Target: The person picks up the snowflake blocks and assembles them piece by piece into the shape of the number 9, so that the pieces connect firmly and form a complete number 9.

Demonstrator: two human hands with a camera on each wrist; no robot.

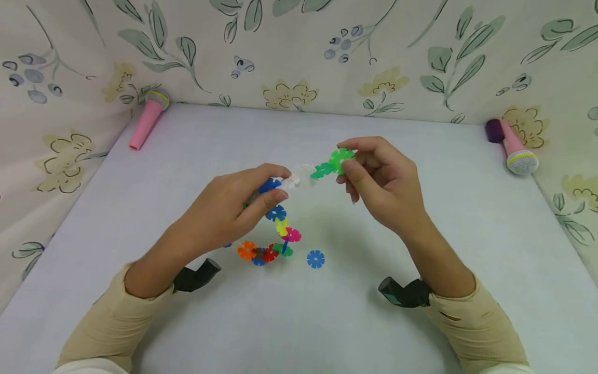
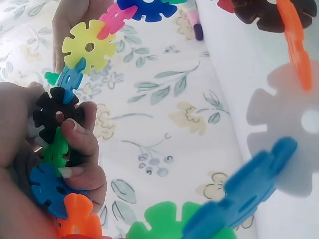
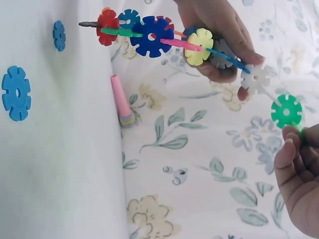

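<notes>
A long chain of slotted plastic flower discs (image 1: 275, 213) hangs in many colours from my left hand (image 1: 226, 200). Its thumb and fingers grip the chain near a blue disc (image 1: 269, 185). The left wrist view shows a black disc (image 2: 50, 117) and a green disc (image 2: 56, 152) within the curled fingers. Toward the right the chain runs on through white discs (image 1: 306, 176) and a green disc (image 1: 322, 170). At that end my right hand (image 1: 390, 184) pinches a light green disc (image 1: 341, 160) between thumb and index finger. It touches the green disc; whether their slots are fully joined is hard to tell.
A loose blue disc (image 1: 315, 258) lies on the white table (image 1: 299, 322), and the right wrist view shows another small blue disc (image 3: 59, 36). One pink toy microphone (image 1: 148, 119) lies at the back left, another microphone (image 1: 514, 148) at the back right. Flowered cloth (image 1: 289, 52) surrounds the table.
</notes>
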